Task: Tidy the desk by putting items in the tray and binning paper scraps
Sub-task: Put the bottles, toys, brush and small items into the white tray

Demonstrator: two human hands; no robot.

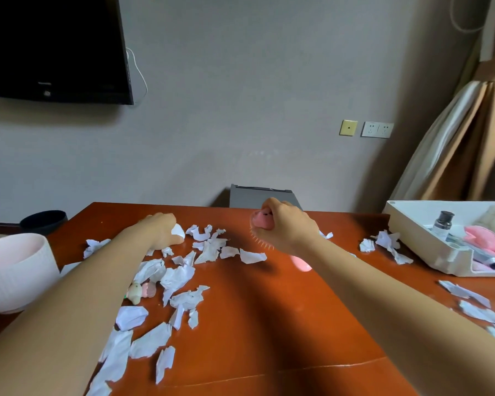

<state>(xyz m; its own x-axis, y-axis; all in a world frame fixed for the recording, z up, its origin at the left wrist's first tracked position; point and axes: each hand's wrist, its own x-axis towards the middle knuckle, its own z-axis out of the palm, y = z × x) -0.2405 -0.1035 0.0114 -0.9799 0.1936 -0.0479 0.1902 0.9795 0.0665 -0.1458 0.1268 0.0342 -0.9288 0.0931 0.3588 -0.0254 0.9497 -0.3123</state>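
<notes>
Torn paper scraps (166,338) are littering the desk (269,324); the left hand (160,230) is gripping a white piece (178,230), perhaps paper, and the right hand (286,227) is clutching a pink brush (260,220).

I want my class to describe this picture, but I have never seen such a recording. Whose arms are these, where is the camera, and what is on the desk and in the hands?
No machine here: a person wears one camera on the head, looking forward and down, so both bare arms are their own. The left hand closes on a white scrap, seemingly paper. The right hand grips a pink bristled brush. Torn paper scraps litter the reddish desk, with a small toy figure among them. The white tray at the right holds a dark-capped bottle and a pink item. A pale pink tub is at the left.
</notes>
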